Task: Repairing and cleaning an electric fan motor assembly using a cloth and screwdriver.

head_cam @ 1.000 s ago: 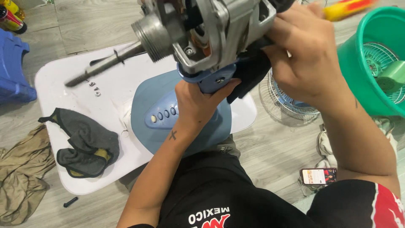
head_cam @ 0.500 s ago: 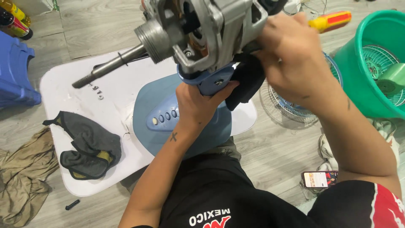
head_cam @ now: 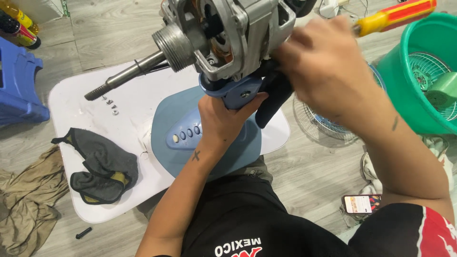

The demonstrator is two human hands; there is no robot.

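My left hand [head_cam: 223, 116] grips the blue neck bracket [head_cam: 233, 90] under a grey metal fan motor [head_cam: 228, 33], holding it up above the blue fan base [head_cam: 200, 133] with its row of buttons. The motor's steel shaft [head_cam: 126, 76] points left. My right hand [head_cam: 328, 71] is at the motor's right side, blurred, its fingers closed around a dark part [head_cam: 273, 95] behind the motor. A screwdriver with a yellow and red handle [head_cam: 395, 16] lies just beyond that hand.
A white board [head_cam: 81, 114] carries small screws [head_cam: 110, 105] and a dark grey rag [head_cam: 97, 164]. A blue stool [head_cam: 19, 81] stands left, an olive cloth [head_cam: 26, 204] lower left. A wire fan guard [head_cam: 323, 121], a green basin [head_cam: 419, 71] and a phone [head_cam: 362, 203] are at the right.
The motor and both hands have shifted slightly in view, the shaft now tilting lower left. My right hand has slid along the motor's right side and is motion-blurred.
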